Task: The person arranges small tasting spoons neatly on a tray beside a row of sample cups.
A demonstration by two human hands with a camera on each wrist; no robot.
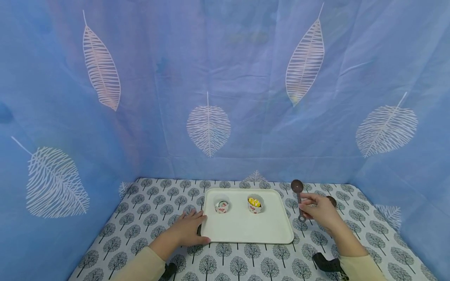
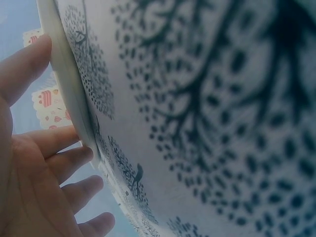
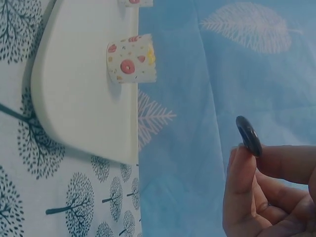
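Pinching a brown spoon (image 1: 297,187) by its slender handle between the thumb and fingers (image 1: 310,196) of the right hand (image 1: 319,210), with the round bowl pointing toward the far side of a table (image 1: 225,260) covered in tree-print cloth (image 1: 135,218) and the looped end toward the near side. Holding the spoon to the right of a cream-white tray (image 1: 244,230), apart from its rim. Resting the left hand (image 1: 190,229) along the tray's left edge, with its fingers (image 2: 81,192) released, extended and touching the rim, and with the thumb reaching the near left corner. Bearing on the tray two paper cups with red prints: a left cup (image 1: 221,210) holding green and white contents (image 1: 223,204) too small to identify, and a right cup (image 1: 255,209) holding yellow-and-white pieces (image 1: 254,202). Partly concealing another round brown object (image 1: 332,201) just beyond the right hand. Showing, beyond the table, a blue backdrop (image 1: 242,132) with white leaf patterns.
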